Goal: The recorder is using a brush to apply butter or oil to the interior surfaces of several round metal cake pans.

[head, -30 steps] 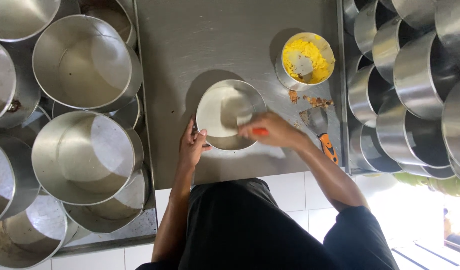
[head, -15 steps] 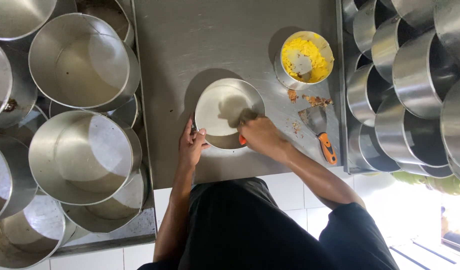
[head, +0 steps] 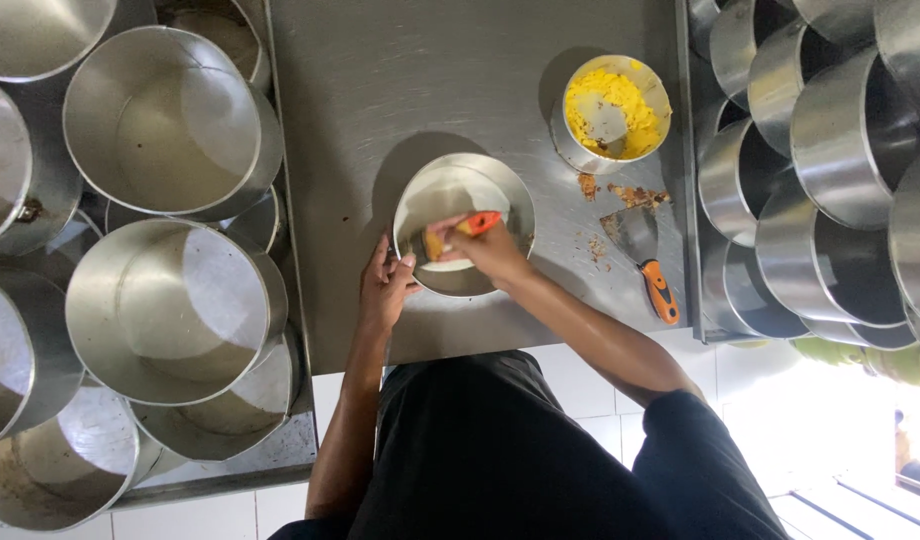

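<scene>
A person stands at a steel counter (head: 460, 90), seen from above. A round shallow metal pan (head: 464, 222) sits on the counter directly in front of them. The left hand (head: 384, 290) rests against the pan's near left rim, fingers curled lightly on it, apparently to keep the pan from sliding. The right hand (head: 495, 252) reaches over the pan from the right, fingers closed around the orange handle of a brush (head: 458, 232), its yellowish tip pressed to the pan's inner surface. Farther right stands a small bowl of yellow paste (head: 613, 112), within easy reach of the brush hand. Beside it lie crumbs and an orange-handled scraper (head: 645, 260), set flat on the counter. Stacks of empty round pans (head: 170, 125) fill the left side, and more stacked pans (head: 830, 150) fill the right.
</scene>
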